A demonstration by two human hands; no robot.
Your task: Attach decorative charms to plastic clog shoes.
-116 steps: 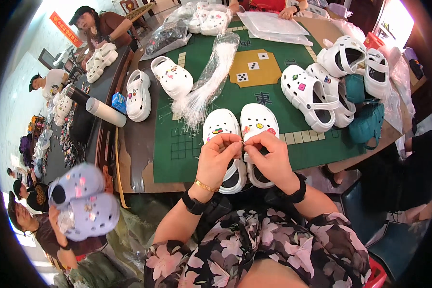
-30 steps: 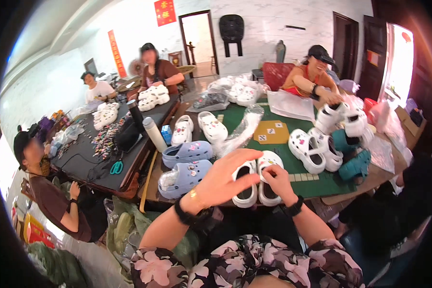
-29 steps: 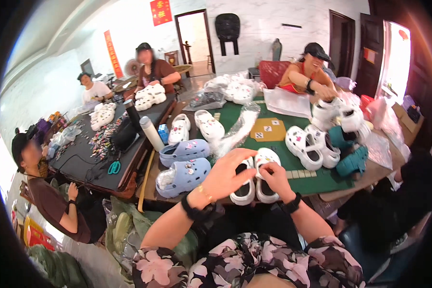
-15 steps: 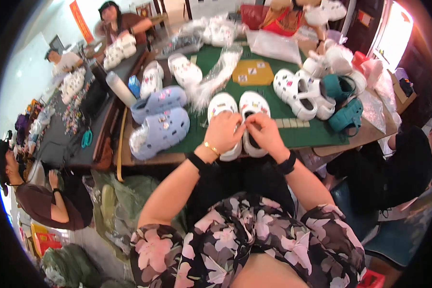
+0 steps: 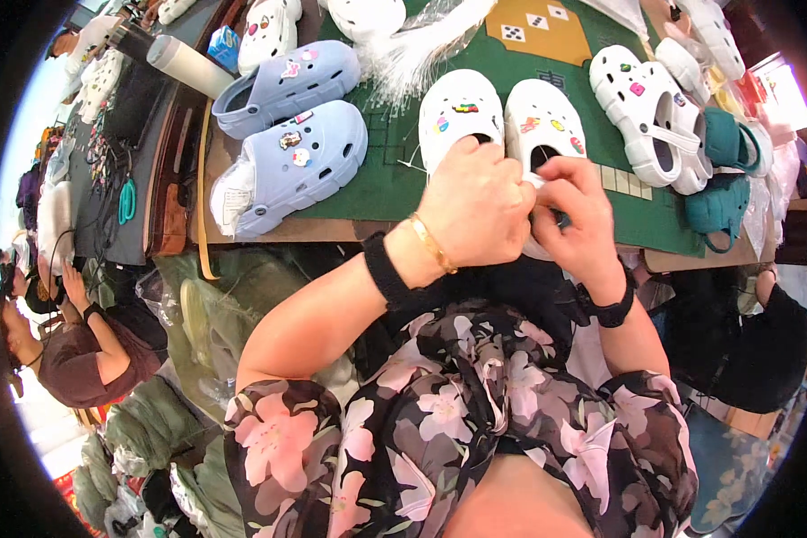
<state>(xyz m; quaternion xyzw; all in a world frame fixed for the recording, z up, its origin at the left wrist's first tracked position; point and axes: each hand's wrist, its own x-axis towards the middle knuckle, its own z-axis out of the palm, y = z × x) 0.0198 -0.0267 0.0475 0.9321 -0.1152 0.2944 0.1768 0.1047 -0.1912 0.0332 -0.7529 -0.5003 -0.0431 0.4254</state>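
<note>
In front of me on the green table mat stand a white clog (image 5: 458, 97) and, to its right, a matching white clog (image 5: 538, 109), both with colourful charms on the toes. My left hand (image 5: 477, 204) is closed over the heel parts of the pair, fingers curled in. Against it, my right hand (image 5: 576, 213) pinches with thumb and forefinger. What lies between the fingers is hidden. A thin white strand pokes out beside the left clog. Further back lies a bundle of similar thin white strands (image 5: 430, 45).
Two light-blue clogs (image 5: 309, 166) sit at the left, near a white bottle (image 5: 184, 65). White clogs (image 5: 641, 112) and teal clogs (image 5: 719, 211) are at the right. A yellow panel (image 5: 538, 36) marks the green mat (image 5: 390, 193). A person in brown (image 5: 85, 359) sits left.
The view has tipped down and come closer, so the far side of the table has left the picture. Both hands stay together at the clogs, the left now more tightly curled.
</note>
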